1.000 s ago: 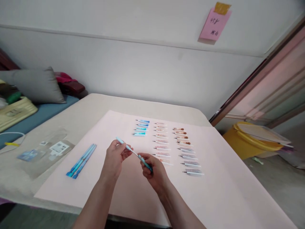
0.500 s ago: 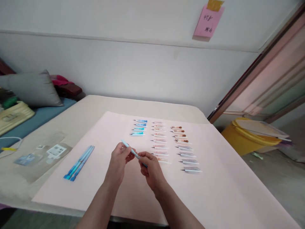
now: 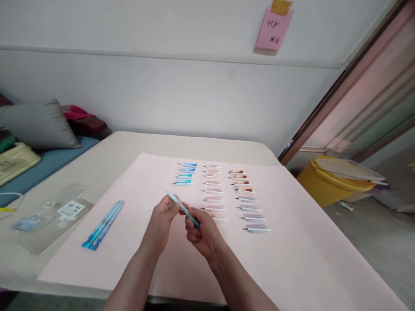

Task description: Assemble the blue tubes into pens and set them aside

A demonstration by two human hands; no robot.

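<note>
A light-blue pen [image 3: 183, 208] is held above the pink sheet [image 3: 129, 259], slanting with its thin point up and to the left. My left hand [image 3: 163, 212] pinches it near the pointed end. Around the darker blue-green end, the fingers of my right hand [image 3: 201, 227] are closed. Three blue pens [image 3: 103, 225] lie side by side to the left of my hands. Beyond my hands are rows of small pen parts: blue ones [image 3: 186, 176], pinkish ones [image 3: 213, 190], brown ones [image 3: 240, 183] and greyish ones [image 3: 254, 217], several with a white stick alongside.
Clear plastic bags [image 3: 61, 216] with a white label lie on the cream table's [image 3: 194, 140] left side. A grey pillow [image 3: 39, 125] rests on a blue seat at the left. A yellow bin [image 3: 330, 177] stands on the floor at right. A pink note [image 3: 274, 28] is taped to the wall.
The pen's thin point now shows past my left fingers, and more of its darker end is visible at my right hand. The whole view has shifted slightly.
</note>
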